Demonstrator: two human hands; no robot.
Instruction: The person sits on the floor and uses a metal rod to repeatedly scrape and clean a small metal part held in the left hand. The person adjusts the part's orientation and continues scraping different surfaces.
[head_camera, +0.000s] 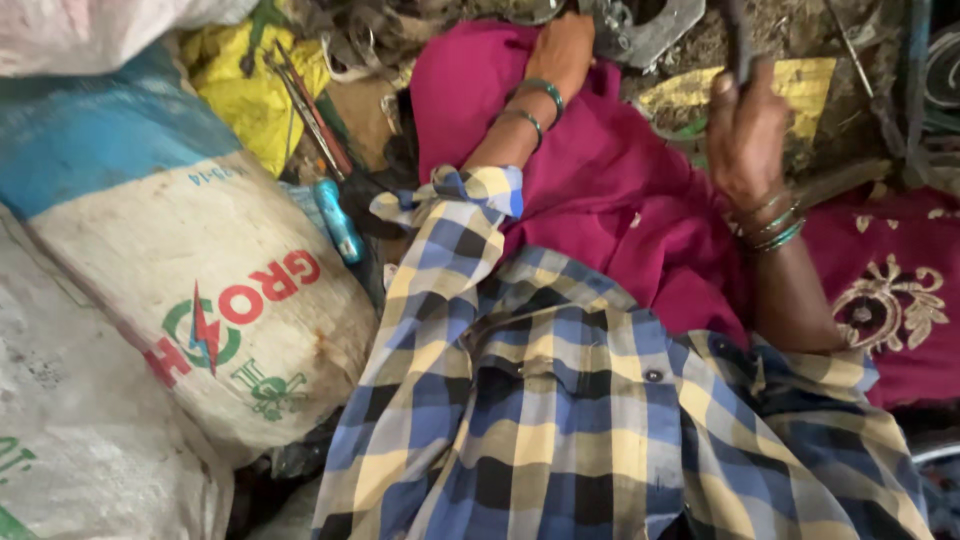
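Fingers of the right hand (745, 135) wrapped tight round a dark tool handle (738, 40); left hand (562, 52) on magenta cloth (600, 170), can't tell its fingers.

Left hand (562, 52) resting on magenta cloth (610, 180); right hand (745, 135) gripping dark tool (738, 40)
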